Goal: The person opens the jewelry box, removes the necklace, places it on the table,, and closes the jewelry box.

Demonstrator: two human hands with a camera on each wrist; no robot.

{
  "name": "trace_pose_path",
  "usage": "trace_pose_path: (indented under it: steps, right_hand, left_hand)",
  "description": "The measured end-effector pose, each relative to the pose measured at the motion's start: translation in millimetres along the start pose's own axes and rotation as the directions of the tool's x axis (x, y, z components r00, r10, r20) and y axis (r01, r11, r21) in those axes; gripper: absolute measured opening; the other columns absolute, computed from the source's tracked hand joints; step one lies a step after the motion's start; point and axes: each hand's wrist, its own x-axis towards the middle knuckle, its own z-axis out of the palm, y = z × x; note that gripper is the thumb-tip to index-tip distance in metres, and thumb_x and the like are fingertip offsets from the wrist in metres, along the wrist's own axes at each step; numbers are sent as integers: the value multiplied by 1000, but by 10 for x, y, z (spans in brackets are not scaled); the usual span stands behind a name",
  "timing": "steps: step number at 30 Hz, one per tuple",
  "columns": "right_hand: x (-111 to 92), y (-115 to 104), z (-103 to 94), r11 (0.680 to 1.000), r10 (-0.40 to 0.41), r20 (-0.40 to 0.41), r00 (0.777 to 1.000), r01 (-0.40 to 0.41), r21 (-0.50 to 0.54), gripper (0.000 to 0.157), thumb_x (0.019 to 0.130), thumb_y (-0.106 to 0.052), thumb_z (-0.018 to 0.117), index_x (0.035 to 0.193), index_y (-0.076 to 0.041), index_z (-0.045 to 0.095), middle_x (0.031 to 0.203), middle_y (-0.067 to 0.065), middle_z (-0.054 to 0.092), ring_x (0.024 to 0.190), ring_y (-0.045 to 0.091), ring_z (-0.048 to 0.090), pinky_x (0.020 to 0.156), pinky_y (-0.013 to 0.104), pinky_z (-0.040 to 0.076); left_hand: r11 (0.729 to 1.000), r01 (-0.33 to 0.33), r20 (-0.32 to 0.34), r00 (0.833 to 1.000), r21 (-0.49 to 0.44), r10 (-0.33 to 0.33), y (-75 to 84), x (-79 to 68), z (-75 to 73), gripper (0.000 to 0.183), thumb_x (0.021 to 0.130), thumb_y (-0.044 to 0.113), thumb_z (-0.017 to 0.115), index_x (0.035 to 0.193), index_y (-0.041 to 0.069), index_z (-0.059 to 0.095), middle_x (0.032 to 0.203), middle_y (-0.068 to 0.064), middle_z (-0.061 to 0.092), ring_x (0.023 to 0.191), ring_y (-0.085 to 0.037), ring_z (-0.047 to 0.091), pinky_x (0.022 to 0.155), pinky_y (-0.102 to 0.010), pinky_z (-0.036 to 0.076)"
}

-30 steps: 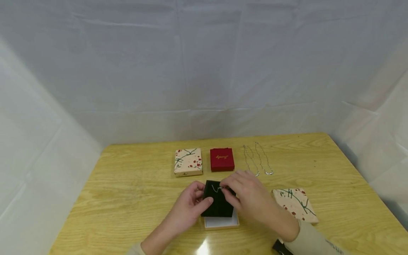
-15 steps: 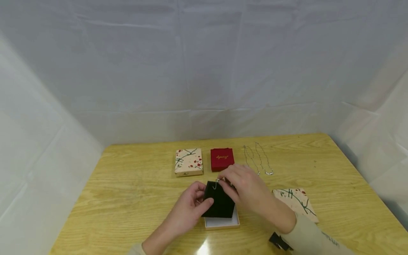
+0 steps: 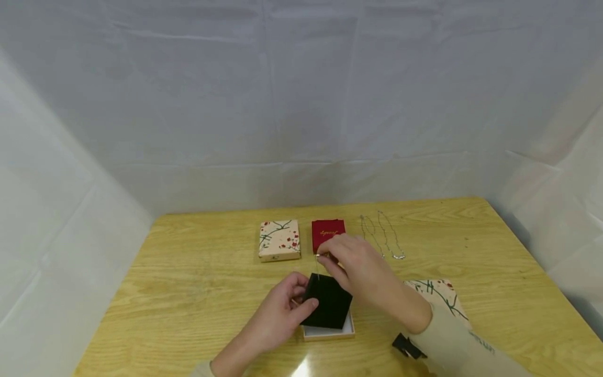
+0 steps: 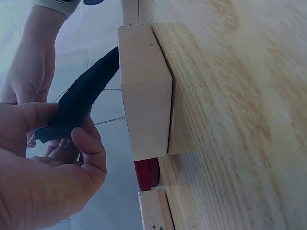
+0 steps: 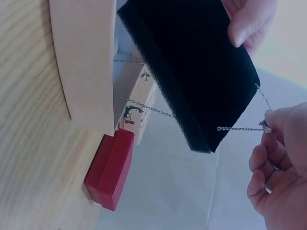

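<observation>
In the head view my left hand (image 3: 282, 314) grips the left edge of a black velvet pad (image 3: 328, 302), thumb on top and fingers beneath. The pad tilts over an open jewelry box base (image 3: 330, 337) with a white inside. Beyond the pad's far edge, my right hand (image 3: 367, 275) pinches the pendant end of a silver necklace (image 5: 242, 129). Two strands run taut from those fingertips to the pad's edge in the right wrist view. More chain hangs from behind the pad down toward the box, its lower part hidden by the box wall (image 5: 84, 62).
A closed floral box (image 3: 279, 241) and a red box (image 3: 328, 229) stand at the back. Two silver necklaces (image 3: 394, 243) lie to their right. A floral lid (image 3: 440, 296) rests at the right, partly behind the sleeve, with a small black piece (image 3: 407, 345) nearer the front.
My right hand has moved up and away from the pad, drawing the necklace out straight past its far edge. The pad has turned slightly clockwise in my left hand.
</observation>
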Motion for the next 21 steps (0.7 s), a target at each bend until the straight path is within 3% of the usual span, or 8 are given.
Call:
trace_pose_path:
  steps: [8, 15, 21]
  right_hand:
    - [44, 27, -20, 994, 91, 41, 995, -93, 53, 12, 97, -10, 79, 106, -10, 71, 99, -2, 70, 88, 12, 64, 79, 32, 59]
    - [39, 61, -23, 957, 244, 118, 963, -259, 133, 9, 98, -10, 78, 103, -15, 72, 98, -7, 68, 89, 6, 65, 78, 26, 59]
    - [25, 84, -28, 937, 287, 137, 948, -308, 168, 6, 100, -10, 76, 104, -14, 73, 96, -8, 69, 85, 4, 65, 74, 26, 59]
  left_hand:
    - [1000, 4, 0, 1000, 16, -4, -1, -12, -1, 27, 104, 15, 69, 127, 3, 60, 114, -8, 75, 90, -21, 68, 73, -28, 59]
    - [999, 8, 8, 1000, 38, -9, -9, -7, -4, 22, 103, 15, 70, 124, 7, 66, 111, -3, 73, 97, -20, 67, 77, -29, 59]
    - [998, 5, -1, 1000, 63, -5, -18, -9, -11, 21, 103, 14, 69, 124, 9, 67, 111, -1, 73, 101, -21, 67, 80, -29, 57]
